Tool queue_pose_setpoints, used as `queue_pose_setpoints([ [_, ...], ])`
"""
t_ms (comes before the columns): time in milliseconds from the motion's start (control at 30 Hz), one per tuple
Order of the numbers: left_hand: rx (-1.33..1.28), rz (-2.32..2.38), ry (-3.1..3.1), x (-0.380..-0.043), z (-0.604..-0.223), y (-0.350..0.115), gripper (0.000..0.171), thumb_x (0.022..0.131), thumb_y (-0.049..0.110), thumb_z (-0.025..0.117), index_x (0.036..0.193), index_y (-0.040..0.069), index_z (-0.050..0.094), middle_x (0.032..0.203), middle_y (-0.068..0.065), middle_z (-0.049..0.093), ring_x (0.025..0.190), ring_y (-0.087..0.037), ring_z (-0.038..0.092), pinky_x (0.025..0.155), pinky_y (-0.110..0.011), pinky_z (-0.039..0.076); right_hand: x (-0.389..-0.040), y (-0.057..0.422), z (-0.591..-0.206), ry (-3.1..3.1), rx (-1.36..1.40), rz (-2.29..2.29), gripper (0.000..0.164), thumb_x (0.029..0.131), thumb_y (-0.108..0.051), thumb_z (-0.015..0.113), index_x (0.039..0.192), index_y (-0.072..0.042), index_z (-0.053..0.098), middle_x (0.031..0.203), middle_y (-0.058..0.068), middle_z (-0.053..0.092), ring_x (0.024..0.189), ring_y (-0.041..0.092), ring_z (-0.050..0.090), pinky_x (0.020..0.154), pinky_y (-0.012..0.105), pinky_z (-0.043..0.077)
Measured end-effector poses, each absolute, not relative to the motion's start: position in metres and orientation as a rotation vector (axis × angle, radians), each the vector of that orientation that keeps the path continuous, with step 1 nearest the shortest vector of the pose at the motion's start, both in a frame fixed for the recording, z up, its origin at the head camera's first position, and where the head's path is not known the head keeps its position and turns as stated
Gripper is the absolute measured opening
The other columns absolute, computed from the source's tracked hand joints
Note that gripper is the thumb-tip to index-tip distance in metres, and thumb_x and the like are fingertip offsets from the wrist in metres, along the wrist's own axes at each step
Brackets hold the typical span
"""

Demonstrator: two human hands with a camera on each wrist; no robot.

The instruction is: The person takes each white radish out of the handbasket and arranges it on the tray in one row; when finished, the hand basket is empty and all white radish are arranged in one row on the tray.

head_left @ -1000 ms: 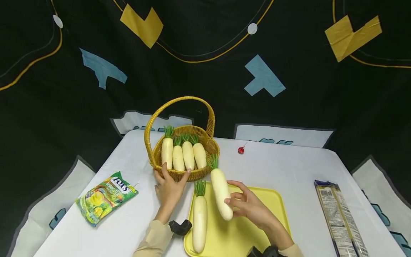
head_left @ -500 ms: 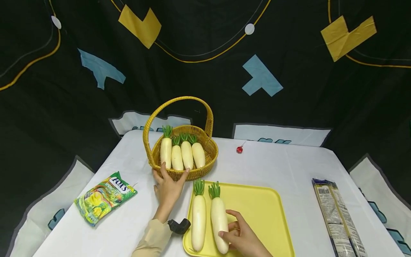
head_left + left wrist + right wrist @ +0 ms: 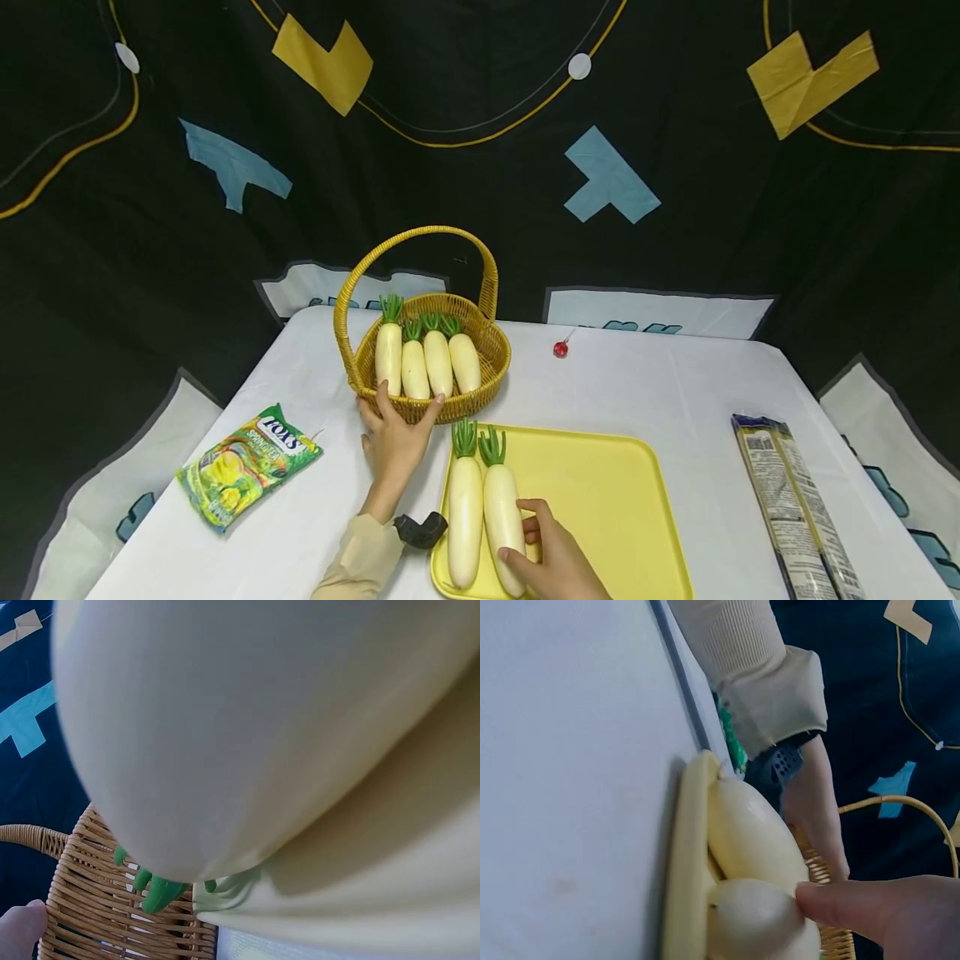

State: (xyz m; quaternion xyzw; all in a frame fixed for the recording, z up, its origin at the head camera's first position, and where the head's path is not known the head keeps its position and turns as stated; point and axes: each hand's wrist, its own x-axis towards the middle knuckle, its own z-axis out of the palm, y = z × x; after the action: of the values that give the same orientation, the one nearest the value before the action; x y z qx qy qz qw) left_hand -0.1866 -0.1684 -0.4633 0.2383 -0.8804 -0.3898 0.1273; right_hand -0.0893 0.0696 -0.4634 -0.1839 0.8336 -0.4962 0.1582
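Observation:
In the head view my right hand (image 3: 556, 553) holds a white radish (image 3: 504, 517) with green leaf stubs, thumb on top and fingers along its right side. It lies on the yellow tray (image 3: 600, 492), close beside another white radish (image 3: 465, 523). The right wrist view shows my thumb (image 3: 847, 906) against the end of the held radish (image 3: 751, 919). My left hand (image 3: 399, 443) rests with spread fingers on the front rim of the wicker basket (image 3: 482, 402). Several white radishes (image 3: 438, 362) stand inside that basket, leaves up.
A green candy bag (image 3: 251, 467) lies on the white table left of the tray. Behind the tray is a red lollipop (image 3: 560, 348). A long flat printed packet (image 3: 795, 508) lies at the right. A black patterned cloth (image 3: 480, 183) hangs behind the table.
My right hand has lowered the radish from above the tray onto it, then shifted it left toward the other radish. My left hand stays at the basket rim.

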Motion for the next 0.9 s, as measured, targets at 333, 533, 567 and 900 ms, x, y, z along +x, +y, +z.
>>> queue_pose_setpoints([
  [333, 0.697, -1.146, -2.553, -0.186, -0.463, -0.168, 0.109, 0.068, 0.079, 0.048, 0.146, 0.017, 0.005, 0.148, -0.029, -0.009, 0.128, -0.054, 0.023, 0.103, -0.067, 0.010, -0.097, 0.071, -0.456, 2.468, -0.471, -1.353, 0.045, 0.085, -0.039, 0.059, 0.113, -0.006, 0.048, 0.101, 0.008, 0.050, 0.084, 0.015, 0.044, 0.063, 0.019, 0.037],
  [533, 0.690, -1.159, -2.526, -0.186, -0.463, -0.169, 0.106, 0.069, 0.076, 0.051, 0.145, 0.018, 0.006, 0.148, -0.028, -0.009, 0.128, -0.054, 0.024, 0.102, -0.067, 0.013, -0.114, 0.070, -0.453, 2.469, -0.468, -1.371, 0.043, 0.086, -0.039, 0.058, 0.113, -0.006, 0.052, 0.110, 0.014, 0.051, 0.093, 0.021, 0.047, 0.072, 0.027, 0.042],
  [567, 0.689, -1.162, -2.523, -0.187, -0.463, -0.169, 0.106, 0.069, 0.076, 0.051, 0.145, 0.018, 0.006, 0.148, -0.028, -0.008, 0.127, -0.055, 0.025, 0.102, -0.067, 0.014, -0.118, 0.070, -0.452, 2.450, -0.468, -1.389, 0.043, 0.086, -0.038, 0.058, 0.114, -0.006, 0.052, 0.114, 0.015, 0.051, 0.098, 0.025, 0.049, 0.076, 0.032, 0.045],
  [900, 0.690, -1.208, -2.542, -0.184, -0.460, -0.169, 0.106, 0.069, 0.075, 0.051, 0.145, 0.018, 0.005, 0.148, -0.028, -0.012, 0.125, -0.057, 0.026, 0.103, -0.066, 0.014, -0.157, 0.063, -0.437, 2.415, -0.352, -1.519, 0.051, 0.085, -0.039, 0.060, 0.124, -0.008, 0.048, 0.127, 0.019, 0.048, 0.116, 0.039, 0.046, 0.087, 0.049, 0.045],
])
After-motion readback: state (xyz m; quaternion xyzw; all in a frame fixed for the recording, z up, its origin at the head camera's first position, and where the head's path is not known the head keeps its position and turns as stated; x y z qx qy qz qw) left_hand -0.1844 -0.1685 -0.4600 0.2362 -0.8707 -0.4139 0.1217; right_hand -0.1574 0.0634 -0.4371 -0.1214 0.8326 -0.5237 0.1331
